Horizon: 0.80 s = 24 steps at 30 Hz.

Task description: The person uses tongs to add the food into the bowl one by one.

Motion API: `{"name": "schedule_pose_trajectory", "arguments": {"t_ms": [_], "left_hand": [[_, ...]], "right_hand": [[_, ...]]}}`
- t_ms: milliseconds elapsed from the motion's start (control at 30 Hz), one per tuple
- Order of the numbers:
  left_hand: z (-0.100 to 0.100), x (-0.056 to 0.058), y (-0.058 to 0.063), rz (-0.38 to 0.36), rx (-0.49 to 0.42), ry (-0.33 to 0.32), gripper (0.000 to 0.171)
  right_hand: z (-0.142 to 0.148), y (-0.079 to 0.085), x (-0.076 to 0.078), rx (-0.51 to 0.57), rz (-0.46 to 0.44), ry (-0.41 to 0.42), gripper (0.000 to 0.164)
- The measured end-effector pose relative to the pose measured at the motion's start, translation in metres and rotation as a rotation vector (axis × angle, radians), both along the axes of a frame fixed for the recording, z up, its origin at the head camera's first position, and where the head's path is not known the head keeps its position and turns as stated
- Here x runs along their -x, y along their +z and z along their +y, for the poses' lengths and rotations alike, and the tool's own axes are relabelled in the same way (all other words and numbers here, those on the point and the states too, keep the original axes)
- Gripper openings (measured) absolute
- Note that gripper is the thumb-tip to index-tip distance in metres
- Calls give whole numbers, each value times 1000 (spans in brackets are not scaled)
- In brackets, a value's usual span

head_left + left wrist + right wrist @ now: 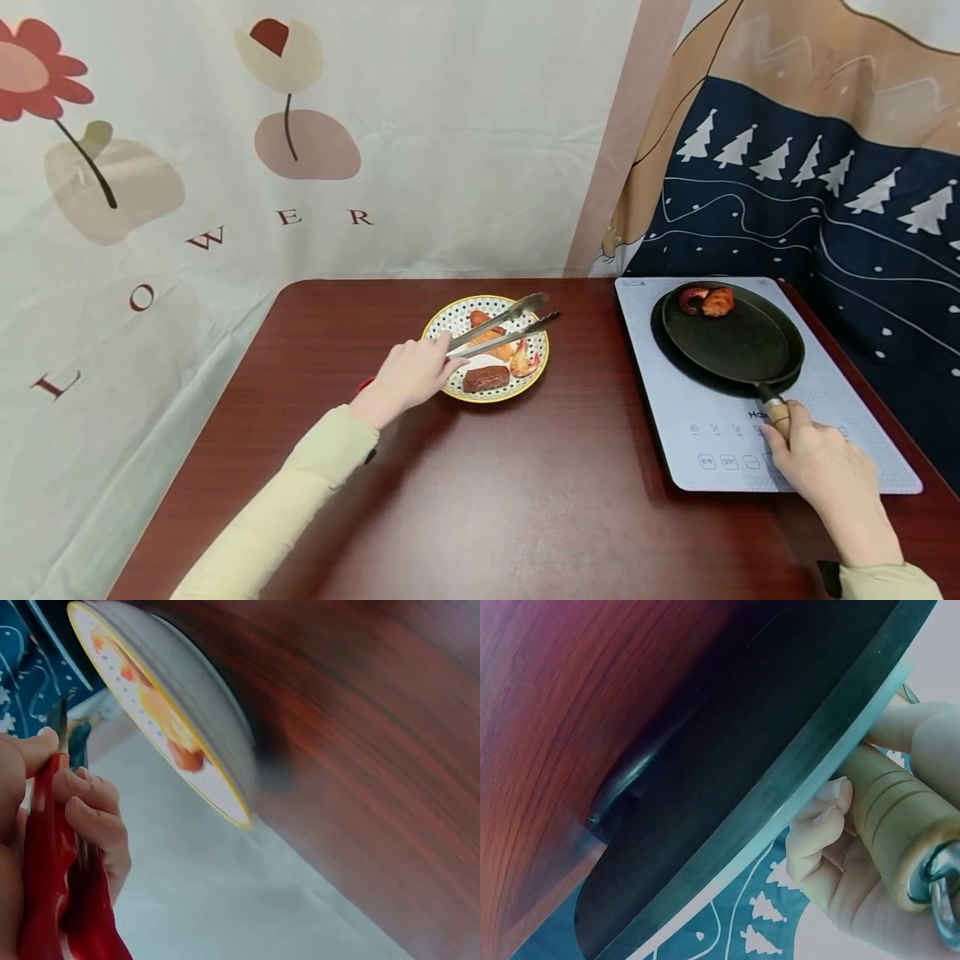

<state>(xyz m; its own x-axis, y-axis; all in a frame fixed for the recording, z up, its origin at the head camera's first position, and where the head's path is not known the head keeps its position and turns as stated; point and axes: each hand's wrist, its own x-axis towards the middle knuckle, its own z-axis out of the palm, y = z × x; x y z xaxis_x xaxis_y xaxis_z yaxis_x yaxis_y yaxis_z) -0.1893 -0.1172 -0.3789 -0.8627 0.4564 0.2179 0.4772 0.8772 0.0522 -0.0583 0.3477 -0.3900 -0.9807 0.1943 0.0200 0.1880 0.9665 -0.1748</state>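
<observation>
My left hand [411,371] grips a pair of tongs [501,323], whose red handles [51,855] fill the lower left of the left wrist view. The metal arms stand apart above a dotted, yellow-rimmed plate [459,394], with nothing between their tips. On that plate lie a brown piece of meat [486,378], a shrimp-like piece [524,360] and orange pieces partly hidden by the tongs. At the right, my right hand [823,460] holds the wooden handle [889,814] of a black frying pan [738,342]. An octopus tentacle [692,300] and an orange piece [717,302] sit at the pan's far side.
The pan is over a white induction cooktop [701,442] on the right of the dark red-brown table [517,483]. Behind the table hang a pale flower-print cloth [465,150] and a navy cloth with white trees [750,200].
</observation>
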Motion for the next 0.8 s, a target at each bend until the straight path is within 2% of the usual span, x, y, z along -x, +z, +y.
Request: {"name": "schedule_pose_trajectory", "arguments": {"t_ms": [167,400,600,800], "left_hand": [[-23,8,2,-1,10,6,39],[-49,20,2,-39,31,27,38],[-65,31,-1,-76,40,56,41],[-77,40,-3,-99,51,50,42]], "right_hand": [[0,0,0,-3,-1,-5,49],[0,-1,-1,-4,-6,-7,49],[0,0,-1,-1,5,2,50],[-1,-1,-1,-4,21,10,51]]}}
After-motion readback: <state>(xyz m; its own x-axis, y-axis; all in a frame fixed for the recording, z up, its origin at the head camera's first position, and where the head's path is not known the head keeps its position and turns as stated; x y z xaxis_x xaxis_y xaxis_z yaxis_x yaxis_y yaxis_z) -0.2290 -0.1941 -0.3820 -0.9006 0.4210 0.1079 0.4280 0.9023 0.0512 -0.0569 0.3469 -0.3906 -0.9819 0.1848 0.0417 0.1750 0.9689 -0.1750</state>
